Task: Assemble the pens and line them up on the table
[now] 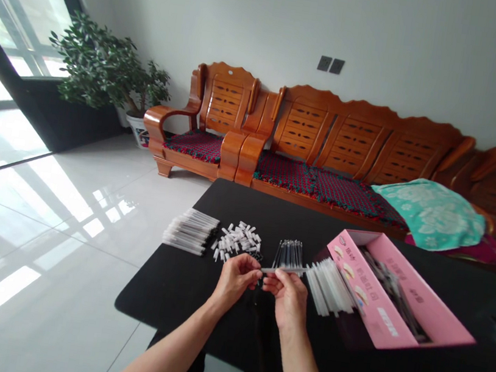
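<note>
My right hand (290, 293) is closed around a slim, pale pen barrel (283, 270) held level above the table. At the barrel's left end, my left hand (239, 274) pinches with thumb and fingers; any small part between them is hidden. Just behind my hands lies a row of dark pen refills (289, 253). A heap of white pen caps (238, 239) sits beyond my left hand, with small dark pieces at its near edge. To the right of my right hand is a spread of clear, empty-looking pen barrels (330, 287).
Capped white pens (190, 230) are stacked at the left edge of the black table (195, 302). A long pink box (379, 303) holding dark, thin items stands on the right. Behind the table are a wooden sofa (312, 121), a turquoise cloth (433, 215) and a potted plant (107, 68).
</note>
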A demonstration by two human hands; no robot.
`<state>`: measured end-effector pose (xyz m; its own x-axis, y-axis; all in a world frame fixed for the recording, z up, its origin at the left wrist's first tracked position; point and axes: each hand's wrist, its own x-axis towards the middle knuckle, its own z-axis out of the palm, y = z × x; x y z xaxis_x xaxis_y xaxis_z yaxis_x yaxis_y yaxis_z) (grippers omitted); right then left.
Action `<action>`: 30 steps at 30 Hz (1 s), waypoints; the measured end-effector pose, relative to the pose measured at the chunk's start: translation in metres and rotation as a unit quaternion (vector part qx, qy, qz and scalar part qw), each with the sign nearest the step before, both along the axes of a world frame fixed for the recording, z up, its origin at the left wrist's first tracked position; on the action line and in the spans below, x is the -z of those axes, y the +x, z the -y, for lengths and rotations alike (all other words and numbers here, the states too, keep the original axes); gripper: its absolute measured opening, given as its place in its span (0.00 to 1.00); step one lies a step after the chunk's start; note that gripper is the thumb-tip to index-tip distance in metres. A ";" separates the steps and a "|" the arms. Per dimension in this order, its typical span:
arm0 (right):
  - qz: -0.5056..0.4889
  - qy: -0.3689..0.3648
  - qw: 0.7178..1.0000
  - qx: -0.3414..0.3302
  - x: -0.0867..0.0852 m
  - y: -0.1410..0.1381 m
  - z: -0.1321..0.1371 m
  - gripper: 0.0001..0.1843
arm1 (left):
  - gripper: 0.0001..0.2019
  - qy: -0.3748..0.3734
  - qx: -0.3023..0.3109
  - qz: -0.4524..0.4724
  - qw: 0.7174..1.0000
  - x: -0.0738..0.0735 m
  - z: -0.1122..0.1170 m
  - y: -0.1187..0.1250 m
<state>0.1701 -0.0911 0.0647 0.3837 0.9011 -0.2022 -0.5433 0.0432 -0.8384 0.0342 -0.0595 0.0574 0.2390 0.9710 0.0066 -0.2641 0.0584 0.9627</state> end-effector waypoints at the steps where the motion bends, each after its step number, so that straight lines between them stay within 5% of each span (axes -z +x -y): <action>1: 0.000 -0.001 1.000 0.000 0.000 0.000 0.000 0.17 | 0.20 0.004 -0.005 0.011 1.000 0.000 0.000 0.000; 8: 0.005 -0.006 1.000 -0.003 0.000 -0.001 -0.001 0.17 | 0.24 -0.033 0.025 -0.100 0.994 0.006 -0.001 -0.002; 15: 0.006 -0.011 1.000 -0.003 0.002 0.000 0.000 0.18 | 0.20 0.013 -0.002 -0.026 1.000 0.005 -0.002 -0.003; 22: 0.009 -0.015 1.000 -0.006 0.001 -0.001 0.001 0.17 | 0.23 -0.016 0.021 -0.101 0.995 0.009 -0.001 -0.004; 30: 0.007 -0.021 1.000 0.003 0.001 -0.001 0.001 0.16 | 0.21 -0.002 0.000 -0.029 1.000 0.004 -0.001 -0.003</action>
